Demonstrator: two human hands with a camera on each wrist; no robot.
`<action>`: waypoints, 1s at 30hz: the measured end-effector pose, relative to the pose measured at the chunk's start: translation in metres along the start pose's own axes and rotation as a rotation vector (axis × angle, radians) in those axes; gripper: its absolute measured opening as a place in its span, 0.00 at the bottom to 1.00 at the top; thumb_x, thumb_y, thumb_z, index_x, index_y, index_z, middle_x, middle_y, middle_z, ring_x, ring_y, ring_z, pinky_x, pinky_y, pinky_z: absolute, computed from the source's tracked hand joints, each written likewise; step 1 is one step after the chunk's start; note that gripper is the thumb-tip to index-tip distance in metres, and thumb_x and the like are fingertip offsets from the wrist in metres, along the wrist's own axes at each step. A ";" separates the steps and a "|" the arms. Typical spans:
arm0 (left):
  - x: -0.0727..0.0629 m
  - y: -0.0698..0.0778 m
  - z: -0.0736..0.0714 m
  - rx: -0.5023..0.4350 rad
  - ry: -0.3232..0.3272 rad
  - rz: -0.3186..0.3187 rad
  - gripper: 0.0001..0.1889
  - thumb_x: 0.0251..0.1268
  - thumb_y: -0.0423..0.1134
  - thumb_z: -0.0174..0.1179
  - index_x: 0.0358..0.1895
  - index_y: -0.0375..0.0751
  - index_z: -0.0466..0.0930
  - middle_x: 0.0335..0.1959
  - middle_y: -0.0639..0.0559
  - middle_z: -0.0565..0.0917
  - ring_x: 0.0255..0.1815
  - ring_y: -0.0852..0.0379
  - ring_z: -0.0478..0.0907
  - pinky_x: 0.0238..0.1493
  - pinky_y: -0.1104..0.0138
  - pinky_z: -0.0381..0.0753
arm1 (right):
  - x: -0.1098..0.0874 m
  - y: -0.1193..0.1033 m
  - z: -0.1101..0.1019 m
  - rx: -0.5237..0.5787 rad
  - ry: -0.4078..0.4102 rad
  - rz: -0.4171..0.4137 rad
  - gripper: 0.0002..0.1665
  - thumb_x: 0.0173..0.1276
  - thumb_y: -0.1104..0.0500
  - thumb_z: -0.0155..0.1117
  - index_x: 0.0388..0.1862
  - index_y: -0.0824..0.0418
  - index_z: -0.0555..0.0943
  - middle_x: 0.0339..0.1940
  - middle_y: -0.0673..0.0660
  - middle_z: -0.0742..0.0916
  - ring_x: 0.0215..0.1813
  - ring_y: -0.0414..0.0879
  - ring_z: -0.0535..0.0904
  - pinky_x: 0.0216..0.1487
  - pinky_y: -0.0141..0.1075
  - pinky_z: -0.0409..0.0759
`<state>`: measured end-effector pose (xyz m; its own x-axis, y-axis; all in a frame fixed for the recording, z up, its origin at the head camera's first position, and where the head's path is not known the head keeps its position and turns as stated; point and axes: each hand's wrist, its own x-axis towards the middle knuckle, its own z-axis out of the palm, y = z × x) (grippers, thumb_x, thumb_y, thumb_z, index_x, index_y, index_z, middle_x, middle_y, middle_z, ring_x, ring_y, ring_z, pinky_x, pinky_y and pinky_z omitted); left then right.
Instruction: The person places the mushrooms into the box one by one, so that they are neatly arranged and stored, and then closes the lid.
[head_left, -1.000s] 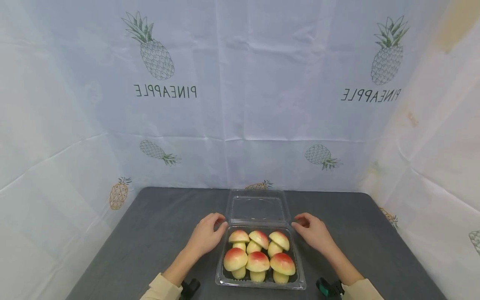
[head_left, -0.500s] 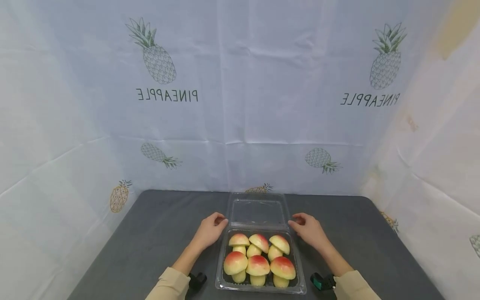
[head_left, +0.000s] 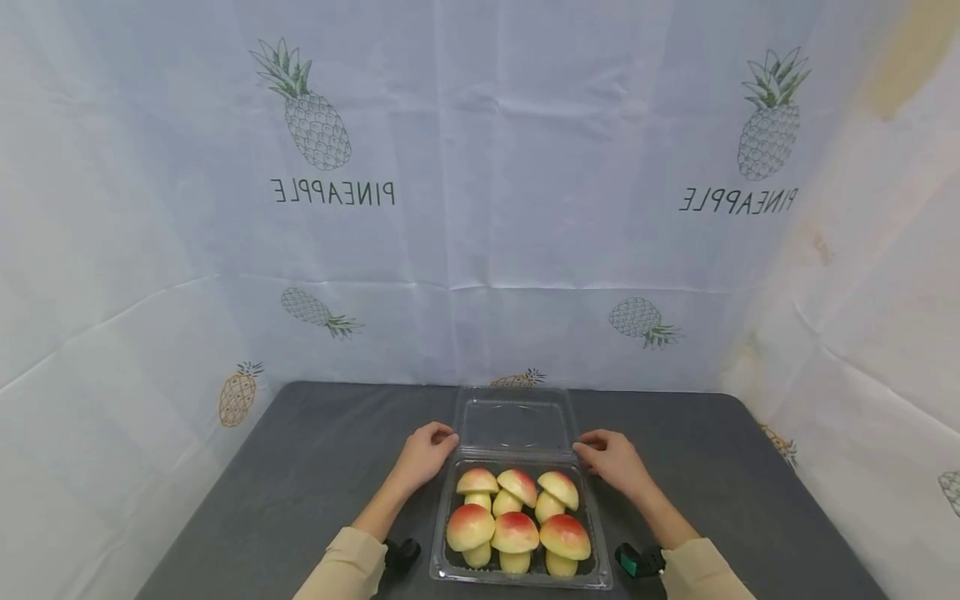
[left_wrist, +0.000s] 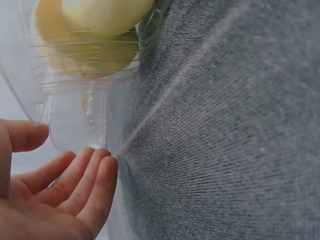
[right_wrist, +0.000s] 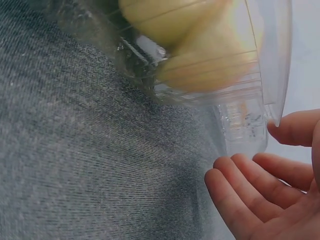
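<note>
A clear plastic clamshell box (head_left: 521, 577) with its lid (head_left: 517, 423) laid back holds several mushroom-shaped pieces (head_left: 516, 533) with red-and-yellow caps and pale stems, in two rows. My left hand (head_left: 426, 457) is beside the hinge at the box's left; my right hand (head_left: 617, 461) mirrors it on the right. In the left wrist view, the left thumb (left_wrist: 30, 136) is right at the lid's edge, with the other fingers loosely extended below. The right thumb (right_wrist: 292, 129) likewise meets the lid's edge in the right wrist view, its fingers relaxed and slightly bent.
The box stands on a dark grey cloth-covered table (head_left: 315, 467). White curtains (head_left: 480, 208) printed with pineapples enclose the back and both sides. A black band (head_left: 401, 554) is on the left wrist, and a black-and-green device (head_left: 637, 561) on the right.
Both hands have moved slightly inward, bringing their thumbs closer to the lid's sides by the hinge. The head view has tilted up a little. Box and mushroom-shaped pieces stay put.
</note>
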<state>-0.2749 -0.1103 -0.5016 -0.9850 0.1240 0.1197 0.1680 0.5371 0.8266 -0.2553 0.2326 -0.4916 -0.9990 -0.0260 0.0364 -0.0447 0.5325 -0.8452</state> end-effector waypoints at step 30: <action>0.014 0.036 -0.024 -0.075 0.051 0.040 0.18 0.74 0.37 0.60 0.61 0.30 0.78 0.46 0.42 0.83 0.44 0.48 0.83 0.39 0.57 0.84 | 0.007 -0.033 -0.020 0.028 0.067 -0.028 0.25 0.76 0.57 0.63 0.66 0.70 0.76 0.55 0.67 0.84 0.47 0.55 0.86 0.48 0.47 0.86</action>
<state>-0.2840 -0.1092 -0.4570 -0.9785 0.1008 0.1799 0.2062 0.4683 0.8592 -0.2610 0.2317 -0.4525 -0.9954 0.0165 0.0945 -0.0730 0.5086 -0.8579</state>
